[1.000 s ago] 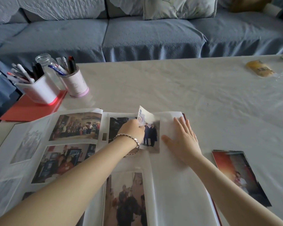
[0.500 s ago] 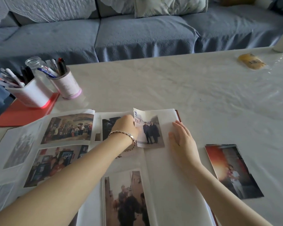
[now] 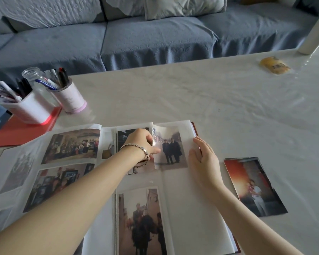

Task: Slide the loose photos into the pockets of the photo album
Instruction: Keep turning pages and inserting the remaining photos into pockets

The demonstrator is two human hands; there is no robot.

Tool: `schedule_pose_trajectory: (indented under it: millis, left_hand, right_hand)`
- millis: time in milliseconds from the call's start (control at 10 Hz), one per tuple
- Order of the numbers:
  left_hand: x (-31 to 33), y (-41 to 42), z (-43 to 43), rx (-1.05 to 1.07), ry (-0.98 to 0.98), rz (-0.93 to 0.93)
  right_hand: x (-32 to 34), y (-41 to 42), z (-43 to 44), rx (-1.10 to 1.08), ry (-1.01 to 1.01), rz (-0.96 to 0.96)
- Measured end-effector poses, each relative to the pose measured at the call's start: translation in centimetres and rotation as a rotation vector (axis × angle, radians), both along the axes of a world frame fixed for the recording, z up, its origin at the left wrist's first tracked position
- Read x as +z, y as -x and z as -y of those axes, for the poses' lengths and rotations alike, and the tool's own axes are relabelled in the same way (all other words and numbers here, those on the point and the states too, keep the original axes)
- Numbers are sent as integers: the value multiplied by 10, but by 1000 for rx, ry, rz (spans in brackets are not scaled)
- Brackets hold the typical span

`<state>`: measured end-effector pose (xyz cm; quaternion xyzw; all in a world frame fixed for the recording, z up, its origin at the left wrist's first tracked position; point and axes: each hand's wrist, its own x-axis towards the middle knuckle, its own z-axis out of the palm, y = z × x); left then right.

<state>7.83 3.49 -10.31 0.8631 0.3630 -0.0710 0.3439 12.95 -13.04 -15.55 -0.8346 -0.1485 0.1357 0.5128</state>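
The photo album (image 3: 197, 203) lies open on the table in front of me. A photo of two people in dark coats (image 3: 170, 148) lies at the top of the right page, its left edge curled up. My left hand (image 3: 141, 142), with a bracelet on the wrist, pinches that left edge. My right hand (image 3: 203, 159) rests with straight fingers on the right page, beside the photo's right edge. A loose reddish photo (image 3: 254, 186) lies on the table to the right of the album. Other pockets hold photos, such as the street photo (image 3: 140, 221) below.
Two white pen holders (image 3: 29, 107) (image 3: 70, 96) and a glass jar (image 3: 32, 75) stand at the back left, on and beside a red folder (image 3: 24, 127). A yellow packet (image 3: 274, 65) lies at the far right. A blue sofa (image 3: 155, 37) runs behind the table.
The two-people photo has moved right and flatter over the top of the right page. My right hand slid back toward the page's right edge. The view tilted slightly.
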Motion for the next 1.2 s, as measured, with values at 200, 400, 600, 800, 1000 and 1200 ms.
schedule_pose_trajectory:
  millis: [200, 400, 600, 800, 1000, 1200]
  left_hand:
    - [-3, -10, 15, -28, -93, -23]
    - [-5, -19, 25, -30, -134, -89]
    - [5, -21, 22, 257, 351, -112]
    - [3, -16, 22, 305, 343, -61]
    - [-4, -17, 19, 269, 161, -47]
    - [-8, -18, 19, 252, 87, -11]
  right_hand:
    - [1, -1, 0, 13, 3, 12]
    - [-2, -2, 0, 12, 4, 22]
    - [-4, -3, -1, 8, -3, 31]
    - [-4, -4, -1, 1, -15, 47]
    - [-5, -4, -1, -4, -20, 44]
    - [-6, -4, -1, -8, -8, 58]
